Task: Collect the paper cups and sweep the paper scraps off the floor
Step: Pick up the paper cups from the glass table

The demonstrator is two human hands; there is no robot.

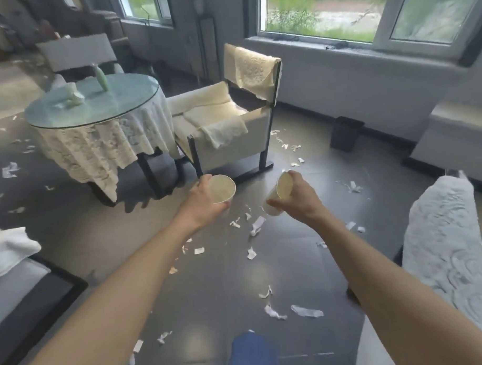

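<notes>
1. Paper cups first: our left hand (205, 200) grips one paper cup (222, 188) round its wall, mouth tipped toward us, and our right hand (295, 198) grips a second paper cup (278, 193) tilted on its side. Both are held above the floor (216, 278), in front of the cream armchair (227, 128).
2. We judge these cups light and thin-walled, easy to crush, so we hold them gently around the middle or near the stiffer rolled rim.
3. Paper scraps (256, 225) lie scattered over the floor beneath our hands and out toward the round desk (95, 102); they look feather-light and likely to drift when swept.
4. A dark bin (344, 133) stands by the wall under the window.
</notes>
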